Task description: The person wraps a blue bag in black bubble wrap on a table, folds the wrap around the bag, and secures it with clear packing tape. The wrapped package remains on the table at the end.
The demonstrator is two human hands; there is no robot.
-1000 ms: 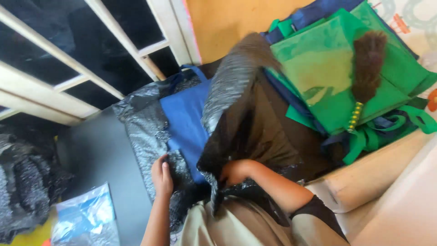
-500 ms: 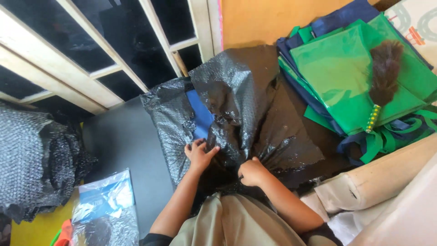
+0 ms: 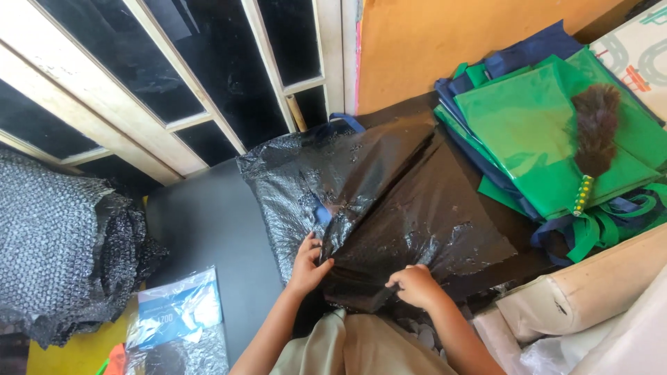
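Note:
A sheet of black bubble wrap (image 3: 389,201) lies folded over a blue bag, of which only a sliver (image 3: 322,214) and a handle (image 3: 345,119) show. My left hand (image 3: 308,262) pinches the near edge of the wrap's left flap. My right hand (image 3: 415,285) is closed on the near edge of the right flap, pressing it down close to my lap. Both flaps overlap along a diagonal seam in the middle.
A stack of green and blue fabric bags (image 3: 535,132) with a feather duster (image 3: 590,139) on top sits at the right. A pile of black bubble wrap (image 3: 55,250) lies at the left, a plastic-wrapped blue packet (image 3: 177,316) below it. Window frames (image 3: 167,90) stand behind; beige rolls (image 3: 583,298) at lower right.
The wrap's flaps have come down and closed over the blue bag, which was widely exposed a second ago. Both hands shifted to the wrap's near edge.

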